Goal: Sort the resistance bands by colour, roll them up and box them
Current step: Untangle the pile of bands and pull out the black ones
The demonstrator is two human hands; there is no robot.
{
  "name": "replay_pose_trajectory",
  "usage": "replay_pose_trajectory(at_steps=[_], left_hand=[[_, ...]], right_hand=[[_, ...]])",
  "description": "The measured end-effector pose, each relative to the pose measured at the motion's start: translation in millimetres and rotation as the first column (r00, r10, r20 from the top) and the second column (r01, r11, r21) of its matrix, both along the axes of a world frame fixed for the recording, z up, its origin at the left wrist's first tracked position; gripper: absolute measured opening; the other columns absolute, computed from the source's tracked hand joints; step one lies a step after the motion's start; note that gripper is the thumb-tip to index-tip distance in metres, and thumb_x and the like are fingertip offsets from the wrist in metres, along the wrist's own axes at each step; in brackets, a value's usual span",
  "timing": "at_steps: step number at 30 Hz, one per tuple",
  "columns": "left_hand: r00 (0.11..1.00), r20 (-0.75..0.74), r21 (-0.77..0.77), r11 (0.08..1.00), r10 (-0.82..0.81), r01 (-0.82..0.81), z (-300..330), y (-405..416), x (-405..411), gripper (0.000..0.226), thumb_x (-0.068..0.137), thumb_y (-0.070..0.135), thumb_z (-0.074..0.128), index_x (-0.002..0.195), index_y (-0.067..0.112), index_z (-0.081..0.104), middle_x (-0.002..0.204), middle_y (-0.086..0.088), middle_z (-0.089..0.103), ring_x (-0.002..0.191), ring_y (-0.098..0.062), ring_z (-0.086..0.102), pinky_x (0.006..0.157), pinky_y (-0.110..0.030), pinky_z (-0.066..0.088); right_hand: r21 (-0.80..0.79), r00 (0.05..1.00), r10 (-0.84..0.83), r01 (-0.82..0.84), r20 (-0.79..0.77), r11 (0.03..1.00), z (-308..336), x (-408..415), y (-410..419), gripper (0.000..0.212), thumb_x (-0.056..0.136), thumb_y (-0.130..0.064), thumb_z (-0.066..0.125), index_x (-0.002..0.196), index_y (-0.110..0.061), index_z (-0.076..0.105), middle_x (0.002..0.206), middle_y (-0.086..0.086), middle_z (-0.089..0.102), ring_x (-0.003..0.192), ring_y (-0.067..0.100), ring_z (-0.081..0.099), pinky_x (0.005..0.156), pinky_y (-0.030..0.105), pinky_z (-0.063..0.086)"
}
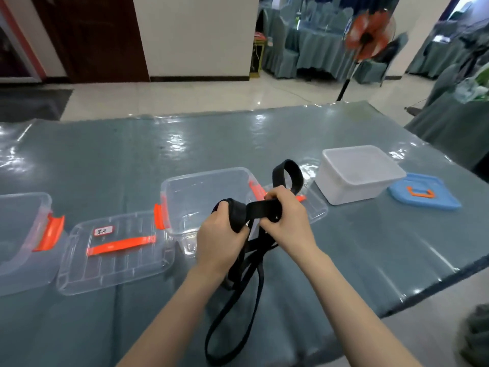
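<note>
Left hand (221, 231), right hand (285, 215) grip looped black band (262, 209).

Black band (264, 209), clear box (185, 186) w/ orange clips (158, 216).

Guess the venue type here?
Likely a banquet or event hall: covered chairs round draped tables behind, a standing fan, tiled floor. Both hands work a black band at one such table.

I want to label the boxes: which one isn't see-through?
The white box at far right, beside the blue lid; the other two boxes are clear with orange latches.
</note>
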State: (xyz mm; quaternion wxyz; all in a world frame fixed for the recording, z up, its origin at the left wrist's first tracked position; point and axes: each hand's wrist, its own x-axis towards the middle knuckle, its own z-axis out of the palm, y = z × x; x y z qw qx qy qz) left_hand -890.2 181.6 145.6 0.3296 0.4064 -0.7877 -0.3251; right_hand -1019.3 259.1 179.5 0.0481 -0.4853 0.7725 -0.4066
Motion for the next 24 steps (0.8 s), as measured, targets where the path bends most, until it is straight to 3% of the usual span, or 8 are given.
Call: replay_pose_trajectory(at_steps=[4,7,10,13,15,18,21,24], left_hand=[[0.999,0.034,-0.003,1.000,0.029,-0.029,-11,7,-17,0.025,0.074,0.023,0.065,0.089,0.023,0.046,0.078,0.003,0.060,0.070,-0.023,0.057,0.061,-0.039,0.049],[0.988,0.141,-0.109,0.993,0.055,-0.039,-27,24,-25,0.030,0.072,0.024,0.070,0.090,0.014,0.049,0.077,-0.003,0.059,0.070,-0.027,0.056,0.057,-0.038,0.047],[0.962,0.250,-0.238,0.970,0.108,-0.047,-51,49,-28,0.039,0.060,0.022,0.082,0.085,0.012,0.054,0.069,-0.003,0.060,0.063,-0.026,0.059,0.049,-0.030,0.041],[0.915,0.391,-0.269,0.963,0.101,0.009,-79,83,-28,0.050,0.051,0.024,0.085,0.089,0.015,0.054,0.069,0.001,0.060,0.061,-0.022,0.060,0.045,-0.029,0.042],[0.809,0.586,-0.149,0.987,0.039,0.061,-97,103,-29,0.055,0.062,0.039,0.079,0.103,0.019,0.048,0.087,0.003,0.062,0.081,-0.021,0.061,0.059,-0.029,0.044],[0.611,0.786,0.103,0.994,-0.097,0.025,-119,123,-27,0.075,0.075,0.067,0.059,0.131,0.020,0.039,0.129,0.000,0.047,0.120,-0.025,0.044,0.093,-0.035,0.037],[0.600,0.799,0.087,0.995,-0.047,-0.038,-125,136,-20,0.084,0.075,0.081,0.038,0.134,0.022,0.043,0.140,-0.005,0.041,0.130,-0.027,0.037,0.109,-0.041,0.029],[0.659,0.739,-0.082,0.989,0.141,-0.121,-128,145,-2,0.082,0.072,0.084,0.035,0.116,0.019,0.060,0.121,-0.008,0.057,0.117,-0.031,0.052,0.107,-0.052,0.036]], right_hand=[[0.064,0.999,0.034,-0.035,0.006,0.997,-17,-25,6,0.031,0.066,-0.008,0.064,0.088,-0.023,0.048,0.085,-0.004,0.054,0.078,0.018,0.052,0.067,0.037,0.049],[0.103,0.995,0.085,-0.090,0.054,0.991,-38,-40,19,0.031,0.065,-0.011,0.063,0.090,-0.023,0.049,0.086,-0.006,0.055,0.080,0.018,0.053,0.069,0.040,0.050],[0.154,0.981,0.155,-0.172,0.116,0.973,-63,-50,44,0.035,0.065,-0.010,0.066,0.094,-0.022,0.051,0.090,-0.008,0.055,0.082,0.014,0.053,0.071,0.036,0.049],[0.307,0.958,0.250,-0.282,0.140,0.909,-97,-63,74,0.037,0.067,-0.017,0.065,0.096,-0.029,0.046,0.092,-0.011,0.050,0.083,0.016,0.052,0.071,0.035,0.049],[0.477,0.942,0.316,-0.331,0.115,0.814,-117,-71,86,0.040,0.069,-0.026,0.064,0.103,-0.033,0.042,0.097,-0.010,0.045,0.091,0.021,0.053,0.074,0.038,0.051],[0.688,0.932,0.346,-0.322,0.109,0.650,-139,-80,98,0.064,0.078,-0.033,0.067,0.134,-0.033,0.034,0.123,0.000,0.039,0.114,0.029,0.046,0.089,0.039,0.049],[0.766,0.950,0.312,-0.216,0.021,0.606,-150,-90,109,0.088,0.085,-0.045,0.064,0.151,-0.038,0.007,0.152,0.007,0.017,0.129,0.036,0.036,0.099,0.047,0.042],[0.743,0.944,0.294,-0.090,-0.148,0.663,-152,-98,120,0.089,0.087,-0.053,0.058,0.152,-0.038,-0.001,0.160,0.007,0.004,0.139,0.036,0.028,0.106,0.052,0.037]])
